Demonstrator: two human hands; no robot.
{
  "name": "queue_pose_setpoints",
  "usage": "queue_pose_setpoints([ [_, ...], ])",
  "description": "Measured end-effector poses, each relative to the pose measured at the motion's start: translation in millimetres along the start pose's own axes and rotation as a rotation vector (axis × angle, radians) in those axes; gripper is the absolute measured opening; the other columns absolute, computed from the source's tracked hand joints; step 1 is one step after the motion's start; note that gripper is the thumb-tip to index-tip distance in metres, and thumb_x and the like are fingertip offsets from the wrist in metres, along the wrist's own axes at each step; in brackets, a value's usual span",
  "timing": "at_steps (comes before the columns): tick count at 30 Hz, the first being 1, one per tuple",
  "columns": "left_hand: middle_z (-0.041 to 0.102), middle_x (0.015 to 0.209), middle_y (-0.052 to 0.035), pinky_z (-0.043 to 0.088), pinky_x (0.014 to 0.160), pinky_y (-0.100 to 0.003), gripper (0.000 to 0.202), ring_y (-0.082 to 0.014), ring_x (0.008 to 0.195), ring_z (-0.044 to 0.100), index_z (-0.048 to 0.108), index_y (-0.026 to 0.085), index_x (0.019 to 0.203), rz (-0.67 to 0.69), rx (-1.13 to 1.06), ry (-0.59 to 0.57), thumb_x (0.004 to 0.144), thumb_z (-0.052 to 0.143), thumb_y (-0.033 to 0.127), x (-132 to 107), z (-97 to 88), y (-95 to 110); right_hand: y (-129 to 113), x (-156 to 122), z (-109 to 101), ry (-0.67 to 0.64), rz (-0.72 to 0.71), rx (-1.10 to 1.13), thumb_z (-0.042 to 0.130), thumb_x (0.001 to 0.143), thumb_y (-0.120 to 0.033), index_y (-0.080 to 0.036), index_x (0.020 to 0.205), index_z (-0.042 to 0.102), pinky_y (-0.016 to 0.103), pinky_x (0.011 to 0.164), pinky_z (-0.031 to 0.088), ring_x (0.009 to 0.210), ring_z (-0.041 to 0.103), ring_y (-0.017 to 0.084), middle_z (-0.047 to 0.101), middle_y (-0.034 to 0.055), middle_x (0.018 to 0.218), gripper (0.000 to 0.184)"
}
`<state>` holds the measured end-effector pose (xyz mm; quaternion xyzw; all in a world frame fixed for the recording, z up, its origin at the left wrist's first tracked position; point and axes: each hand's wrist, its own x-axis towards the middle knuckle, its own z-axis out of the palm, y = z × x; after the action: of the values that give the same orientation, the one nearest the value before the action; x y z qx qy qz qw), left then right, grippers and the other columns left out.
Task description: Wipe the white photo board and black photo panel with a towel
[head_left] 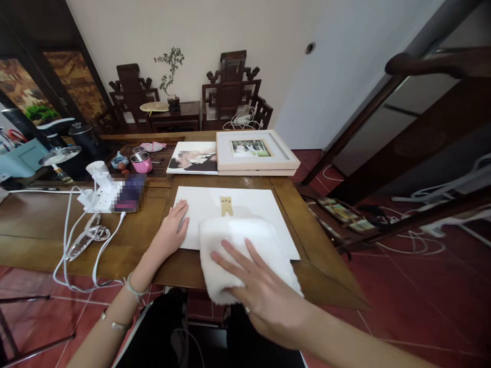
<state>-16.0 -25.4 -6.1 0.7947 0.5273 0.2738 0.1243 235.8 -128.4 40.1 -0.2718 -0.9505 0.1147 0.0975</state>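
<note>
A flat white board [249, 200] lies on the wooden table in front of me, with a small gold-coloured hanging plate [226, 206] fixed near its middle. My left hand [174, 227] rests flat on the board's left edge, fingers stretched out and holding nothing. Under my right hand [257, 283] is a fluffy white cloth [230, 235], held against the near part of the board. The cloth hides that part of the board and hangs past its near edge. My right thumb is mostly hidden.
A framed photo [284, 145] and a photo panel [192, 162] lie behind the board. To the left are a power strip [103, 199] with white cables, a clear fan-shaped object [88, 236] and a pink cup [141, 163]. The table's right edge [326, 245] borders red floor tiles.
</note>
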Motion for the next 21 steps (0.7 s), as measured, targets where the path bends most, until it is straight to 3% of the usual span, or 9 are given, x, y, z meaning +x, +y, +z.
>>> queue_pose_setpoints([
  [4, 0.043, 0.146, -0.0171, 0.025, 0.114, -0.050, 0.046, -0.0262, 0.140, 0.033, 0.048, 0.010, 0.134, -0.006, 0.015, -0.025, 0.092, 0.034, 0.024, -1, -1.9, 3, 14, 10, -8, -0.016, 0.039, 0.043, 0.042, 0.059, 0.003, -0.017, 0.107, 0.067, 0.069, 0.109, 0.013, 0.142, 0.014, 0.034, 0.035, 0.0126, 0.151, 0.058],
  [10, 0.042, 0.147, -0.0176, 0.024, 0.116, -0.047, 0.047, -0.0249, 0.140, 0.032, 0.048, 0.007, 0.134, -0.025, 0.019, -0.044, 0.093, 0.031, 0.022, -1, -3.3, 6, 101, 70, -25, 0.015, 0.159, 0.037, 0.038, 0.069, 0.002, -0.013, 0.119, 0.061, 0.066, 0.110, 0.016, 0.141, 0.021, 0.031, 0.048, 0.0157, 0.141, 0.057],
  [13, 0.043, 0.146, -0.0154, 0.024, 0.116, -0.048, 0.046, -0.0241, 0.140, 0.032, 0.049, 0.011, 0.135, -0.018, 0.011, -0.039, 0.093, 0.031, 0.021, 0, -3.0, 5, 130, 97, -30, 0.028, 0.194, 0.000, 0.035, 0.073, 0.002, -0.015, 0.125, 0.058, 0.062, 0.109, 0.023, 0.140, 0.027, 0.029, 0.057, 0.0131, 0.133, 0.059],
  [17, 0.043, 0.146, -0.0161, 0.024, 0.115, -0.049, 0.046, -0.0247, 0.140, 0.033, 0.049, 0.011, 0.135, -0.010, -0.003, -0.029, 0.093, 0.031, 0.021, 0, -2.4, 3, 123, 108, -26, 0.042, 0.232, -0.055, 0.037, 0.074, 0.001, -0.012, 0.126, 0.057, 0.065, 0.105, 0.026, 0.139, 0.029, 0.034, 0.050, 0.0177, 0.139, 0.057],
  [21, 0.045, 0.145, -0.0156, 0.025, 0.115, -0.050, 0.045, -0.0246, 0.139, 0.034, 0.049, 0.013, 0.134, 0.002, -0.011, -0.013, 0.093, 0.032, 0.021, -1, -1.4, 3, 77, 86, -9, 0.018, 0.202, -0.158, 0.048, 0.074, -0.003, -0.014, 0.123, 0.060, 0.069, 0.107, 0.015, 0.140, 0.020, 0.040, 0.037, 0.0186, 0.149, 0.052],
])
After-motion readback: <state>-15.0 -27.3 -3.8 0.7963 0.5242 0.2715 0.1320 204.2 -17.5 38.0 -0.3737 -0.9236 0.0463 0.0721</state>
